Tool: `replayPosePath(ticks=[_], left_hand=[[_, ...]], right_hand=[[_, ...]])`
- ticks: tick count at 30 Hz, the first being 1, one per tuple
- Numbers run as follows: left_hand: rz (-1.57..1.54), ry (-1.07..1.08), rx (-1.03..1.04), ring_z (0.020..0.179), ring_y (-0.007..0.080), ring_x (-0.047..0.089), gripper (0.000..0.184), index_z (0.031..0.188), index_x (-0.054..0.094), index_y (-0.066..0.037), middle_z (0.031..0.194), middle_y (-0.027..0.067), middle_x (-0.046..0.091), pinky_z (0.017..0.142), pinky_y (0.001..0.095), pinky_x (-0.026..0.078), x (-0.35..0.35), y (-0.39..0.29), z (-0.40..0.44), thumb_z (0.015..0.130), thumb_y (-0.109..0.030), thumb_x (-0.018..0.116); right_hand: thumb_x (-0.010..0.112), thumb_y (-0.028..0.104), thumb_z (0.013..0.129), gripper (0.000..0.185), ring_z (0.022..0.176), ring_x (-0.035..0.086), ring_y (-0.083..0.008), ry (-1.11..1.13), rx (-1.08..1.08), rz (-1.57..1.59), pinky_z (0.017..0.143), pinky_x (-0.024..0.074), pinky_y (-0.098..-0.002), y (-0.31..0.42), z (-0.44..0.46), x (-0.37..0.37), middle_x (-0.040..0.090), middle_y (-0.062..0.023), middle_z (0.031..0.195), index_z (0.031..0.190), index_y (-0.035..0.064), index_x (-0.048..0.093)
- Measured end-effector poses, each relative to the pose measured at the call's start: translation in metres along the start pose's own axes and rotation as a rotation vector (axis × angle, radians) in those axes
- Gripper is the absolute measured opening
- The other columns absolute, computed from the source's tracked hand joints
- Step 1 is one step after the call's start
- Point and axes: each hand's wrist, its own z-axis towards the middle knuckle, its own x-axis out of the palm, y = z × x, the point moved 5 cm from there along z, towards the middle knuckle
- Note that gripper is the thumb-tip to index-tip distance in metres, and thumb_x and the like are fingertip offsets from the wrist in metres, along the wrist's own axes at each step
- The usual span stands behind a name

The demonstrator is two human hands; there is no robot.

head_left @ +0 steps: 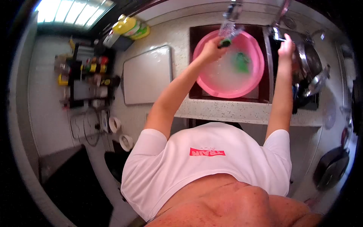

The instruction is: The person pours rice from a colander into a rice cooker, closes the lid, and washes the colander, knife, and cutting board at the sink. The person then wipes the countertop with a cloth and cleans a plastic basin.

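Note:
My left hand (211,50) is closed on a utensil with a dark green handle (224,43). Its pale, blade-like end is blurred, and water (227,28) from the faucet (233,10) falls at it. Below is a pink basin (258,70) of cloudy water, set in the dark sink (196,90). A bright green object (241,62) lies in that water, its kind unclear. My right hand (286,47) is raised right of the basin, by a shiny metal fitting (277,33). Its fingers are small and blurred, so whether they grip anything cannot be made out.
Shiny metal cookware (308,58) stands close to my right forearm. A pale rectangular tray or board (147,77) lies on the counter left of the sink. Behind it stands a yellow bottle (132,27). A dark rack (85,89) holds several bottles at far left.

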Motion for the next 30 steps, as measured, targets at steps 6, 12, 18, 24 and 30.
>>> replayPosePath(ticks=[6, 12, 18, 24, 30], left_hand=[[0.22, -0.114, 0.039, 0.087, 0.0313, 0.061, 0.058, 0.123, 0.046, -0.009, 0.095, 0.0174, 0.063, 0.075, 0.0362, 0.048, -0.034, 0.031, -0.097, 0.069, -0.015, 0.066], [0.301, -0.488, -0.128, 0.079, 0.0291, 0.062, 0.05, 0.109, 0.058, -0.008, 0.086, 0.0148, 0.064, 0.071, 0.0368, 0.049, -0.131, 0.086, -0.182, 0.063, -0.024, 0.069], [0.476, -0.872, -0.396, 0.085, 0.0344, 0.059, 0.039, 0.101, 0.058, -0.005, 0.091, 0.0171, 0.062, 0.073, 0.0408, 0.047, -0.262, 0.174, -0.276, 0.068, -0.025, 0.065], [0.695, -0.994, -0.627, 0.098, 0.0334, 0.054, 0.055, 0.115, 0.053, -0.005, 0.106, 0.0168, 0.057, 0.086, 0.0406, 0.042, -0.351, 0.305, -0.346, 0.071, -0.037, 0.065], [0.479, -0.892, -0.681, 0.1, 0.0352, 0.051, 0.063, 0.114, 0.054, -0.006, 0.108, 0.0167, 0.056, 0.086, 0.0418, 0.041, -0.348, 0.348, -0.343, 0.067, -0.045, 0.069]], right_hand=[[0.07, 0.015, 0.071, 0.057, 0.094, 0.054, -0.022, 0.113, -0.3, -0.397, 0.082, 0.0454, -0.0327, 0.001, -0.016, 0.032, 0.053, -0.014, 0.111, 0.115, -0.0092, 0.044], [0.063, 0.016, 0.078, 0.049, 0.108, 0.047, -0.0254, 0.787, -0.356, -0.658, 0.093, 0.0369, -0.0344, -0.097, -0.174, 0.066, 0.049, -0.019, 0.116, 0.117, -0.0073, 0.045], [0.06, 0.014, 0.078, 0.032, 0.119, 0.041, -0.0328, 1.15, -0.448, -0.735, 0.097, 0.034, -0.0386, -0.114, -0.383, 0.107, 0.04, -0.0236, 0.128, 0.108, 0.0044, 0.057], [0.061, 0.015, 0.077, 0.04, 0.123, 0.032, -0.0399, 1.306, -0.667, -0.846, 0.102, 0.0277, -0.043, -0.108, -0.474, 0.122, 0.03, -0.0268, 0.135, 0.114, 0.0047, 0.051], [0.064, 0.019, 0.076, 0.056, 0.127, 0.023, -0.0432, 1.214, -0.753, -0.999, 0.105, 0.0207, -0.0464, -0.108, -0.493, 0.106, 0.02, -0.0287, 0.138, 0.123, -0.0003, 0.041]])
